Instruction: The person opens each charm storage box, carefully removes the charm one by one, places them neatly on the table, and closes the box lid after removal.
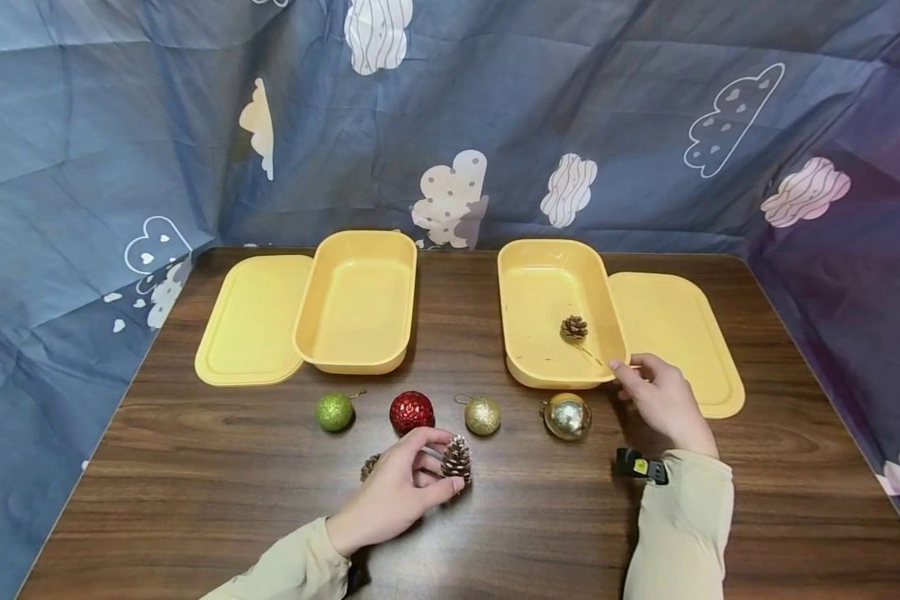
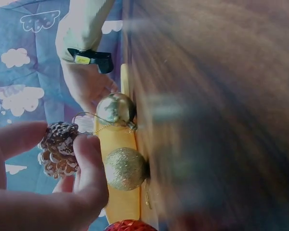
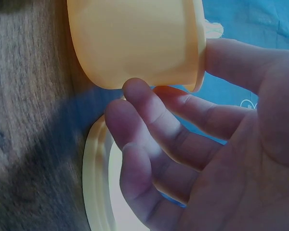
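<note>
While the left hand [image 1: 397,493] is pinching a brown, white-tipped pine cone [image 1: 456,461] above the dark wooden table [image 1: 547,525] — thumb opposing fingers, probably to spare its scales — the right hand [image 1: 663,402] is gripping a yellow, rounded-rectangular plastic container [image 1: 534,321] by its near right corner, apparently steadying it.

Lower centre, head view: green ball [image 1: 334,412], glittery; red ball [image 1: 412,412]; pale-gold ball [image 1: 483,416], glittery; brown pinecone [image 1: 457,460], white-tipped. Right of centre: plain yellow box [image 1: 540,312]. Top: blue backdrop [image 1: 495,100], white cloud print.
</note>
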The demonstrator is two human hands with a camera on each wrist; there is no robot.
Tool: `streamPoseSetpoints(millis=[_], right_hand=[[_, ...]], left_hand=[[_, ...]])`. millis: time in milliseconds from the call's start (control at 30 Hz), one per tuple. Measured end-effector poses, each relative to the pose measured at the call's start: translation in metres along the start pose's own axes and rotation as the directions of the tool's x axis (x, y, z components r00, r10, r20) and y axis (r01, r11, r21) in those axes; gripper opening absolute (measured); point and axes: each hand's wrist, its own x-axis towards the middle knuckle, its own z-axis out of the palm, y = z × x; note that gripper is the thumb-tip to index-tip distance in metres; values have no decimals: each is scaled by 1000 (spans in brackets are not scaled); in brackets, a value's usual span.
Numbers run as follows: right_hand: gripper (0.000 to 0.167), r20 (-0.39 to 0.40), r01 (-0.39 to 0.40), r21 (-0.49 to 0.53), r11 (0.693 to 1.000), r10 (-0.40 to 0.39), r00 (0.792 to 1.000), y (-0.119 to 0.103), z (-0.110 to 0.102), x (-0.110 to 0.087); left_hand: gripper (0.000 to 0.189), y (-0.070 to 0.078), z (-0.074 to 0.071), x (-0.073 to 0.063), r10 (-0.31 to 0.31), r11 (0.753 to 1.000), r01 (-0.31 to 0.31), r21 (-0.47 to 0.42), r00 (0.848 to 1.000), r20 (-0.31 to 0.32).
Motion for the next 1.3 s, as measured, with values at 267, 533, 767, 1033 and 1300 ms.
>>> streamPoseSetpoints(millis=[267, 533, 767, 1033, 1300], right_hand=[[61, 3, -9, 10, 1000, 9, 1000, -1, 0, 0], [60, 1, -4, 11, 1000, 4, 1000, -2, -1, -1], [59, -2, 1, 18, 1000, -1, 1000, -1, 0, 0], [60, 2, -5, 22, 1000, 5, 1000, -1, 0, 0], [59, -2, -5, 15, 1000, 5, 1000, -1, 0, 0]], left_hand=[[42, -10, 7, 2, 58, 995, -60, 84, 998, 18], [36, -12, 10, 2, 76, 987, -77, 139, 997, 14], [36, -15, 13, 3, 71, 987, -74, 139, 997, 23], [34, -16, 14, 2, 55, 984, -58, 169, 998, 23], [33, -17, 13, 3, 43, 975, -51, 214, 998, 40]])
